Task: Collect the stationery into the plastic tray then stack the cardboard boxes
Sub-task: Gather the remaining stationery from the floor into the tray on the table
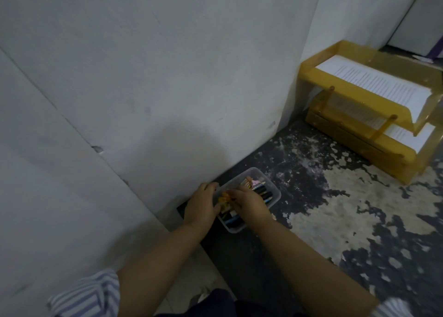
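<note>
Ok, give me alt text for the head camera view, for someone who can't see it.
Both hands, left hand and right hand, reach into a clear plastic tray of pens on a dark, paint-flecked surface by a white wall. A yellow paper rack stands at right.

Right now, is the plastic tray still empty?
No, the plastic tray already holds pens and other stationery, with both hands reaching into it.
</note>
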`<move>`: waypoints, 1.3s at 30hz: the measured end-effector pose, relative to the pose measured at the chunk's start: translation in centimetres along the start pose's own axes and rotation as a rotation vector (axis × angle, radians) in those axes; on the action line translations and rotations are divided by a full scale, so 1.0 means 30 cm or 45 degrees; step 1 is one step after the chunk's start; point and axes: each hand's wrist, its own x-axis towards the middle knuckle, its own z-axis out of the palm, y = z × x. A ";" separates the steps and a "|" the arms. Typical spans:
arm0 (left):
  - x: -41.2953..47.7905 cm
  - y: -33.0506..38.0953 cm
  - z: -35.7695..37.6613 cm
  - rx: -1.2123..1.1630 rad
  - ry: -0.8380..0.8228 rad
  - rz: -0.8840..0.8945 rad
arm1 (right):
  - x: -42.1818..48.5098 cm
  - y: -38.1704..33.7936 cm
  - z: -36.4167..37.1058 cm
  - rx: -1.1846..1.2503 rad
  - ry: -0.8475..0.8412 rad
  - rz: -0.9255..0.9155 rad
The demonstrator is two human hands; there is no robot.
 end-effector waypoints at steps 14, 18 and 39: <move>-0.022 0.006 0.006 -0.009 0.009 -0.021 | -0.054 0.001 0.017 0.009 -0.008 -0.006; -0.027 0.012 0.008 0.000 0.063 0.023 | -0.107 0.013 0.000 0.152 0.129 0.022; -0.357 0.424 0.319 0.226 -0.778 1.403 | -0.954 -0.013 0.142 0.156 1.234 1.162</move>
